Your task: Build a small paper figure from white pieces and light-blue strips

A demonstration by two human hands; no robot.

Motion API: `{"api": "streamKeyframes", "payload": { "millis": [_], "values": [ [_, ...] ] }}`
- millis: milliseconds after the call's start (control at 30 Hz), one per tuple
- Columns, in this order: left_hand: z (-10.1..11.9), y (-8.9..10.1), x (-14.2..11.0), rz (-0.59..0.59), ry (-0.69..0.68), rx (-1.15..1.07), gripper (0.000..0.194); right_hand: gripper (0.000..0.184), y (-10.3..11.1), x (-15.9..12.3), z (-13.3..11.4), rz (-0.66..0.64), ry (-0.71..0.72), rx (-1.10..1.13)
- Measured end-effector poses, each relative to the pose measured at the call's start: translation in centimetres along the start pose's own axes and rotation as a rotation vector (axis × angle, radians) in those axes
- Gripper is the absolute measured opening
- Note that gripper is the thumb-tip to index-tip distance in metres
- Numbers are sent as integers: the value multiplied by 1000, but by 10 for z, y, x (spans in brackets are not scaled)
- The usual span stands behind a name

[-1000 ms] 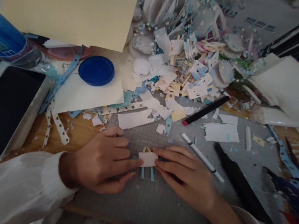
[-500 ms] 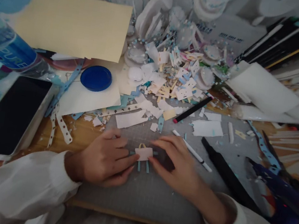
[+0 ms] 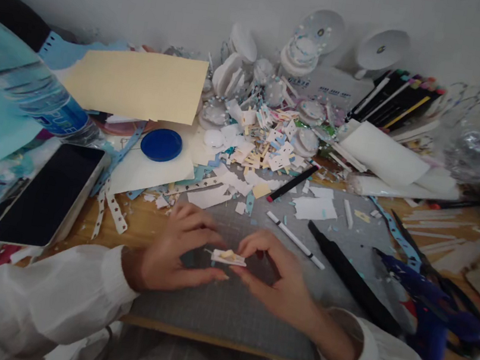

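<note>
A small paper figure (image 3: 228,257), a white piece with yellow loops on top, is tilted so that I see it almost edge-on. It is held at its right end between the thumb and fingers of my right hand (image 3: 274,269), above the grey cutting mat (image 3: 220,315). My left hand (image 3: 179,249) is at the figure's left side, thumb and fingers spread apart around that end; whether a fingertip touches it I cannot tell. The blue strips on the figure are mostly hidden now. Just beyond my right hand a white pen (image 3: 296,240) lies on the mat.
A heap of small paper cut-outs (image 3: 272,146) lies at the back. On the right are a black marker-like tool (image 3: 351,278) and a blue glue gun (image 3: 428,310). A phone (image 3: 51,194), a blue lid (image 3: 161,145) and a water bottle (image 3: 33,86) are on the left.
The figure has gone from facing up near the mat to an edge-on tilt in my right hand. My left fingers have opened out from a curled grip. The head view has tipped upward.
</note>
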State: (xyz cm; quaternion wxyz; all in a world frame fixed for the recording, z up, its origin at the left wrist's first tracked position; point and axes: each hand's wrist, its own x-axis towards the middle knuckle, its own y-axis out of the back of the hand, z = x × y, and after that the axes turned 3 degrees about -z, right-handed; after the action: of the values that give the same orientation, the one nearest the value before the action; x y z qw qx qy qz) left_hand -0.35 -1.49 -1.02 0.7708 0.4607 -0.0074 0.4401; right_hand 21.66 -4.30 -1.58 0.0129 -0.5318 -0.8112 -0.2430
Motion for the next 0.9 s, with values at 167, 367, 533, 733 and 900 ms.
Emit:
{"api": "streamKeyframes", "payload": {
  "millis": [167, 367, 533, 733, 900],
  "values": [
    [7, -2, 3, -58, -18, -218, 17, 15, -1, 0, -5, -66, -67, 15],
    [8, -3, 3, -95, -29, -389, 24, 10, 0, 0, -8, -177, 17, -12],
    [9, -5, 3, -110, -37, -448, 30, 17, -5, -2, -7, -176, -16, 19],
    [11, -3, 4, -190, -26, -517, 33, 29, -5, -2, -5, -305, -88, 127],
    [13, -2, 6, -258, -14, -597, 39, 38, -9, -4, -6, -437, -168, 258]
  ]
}}
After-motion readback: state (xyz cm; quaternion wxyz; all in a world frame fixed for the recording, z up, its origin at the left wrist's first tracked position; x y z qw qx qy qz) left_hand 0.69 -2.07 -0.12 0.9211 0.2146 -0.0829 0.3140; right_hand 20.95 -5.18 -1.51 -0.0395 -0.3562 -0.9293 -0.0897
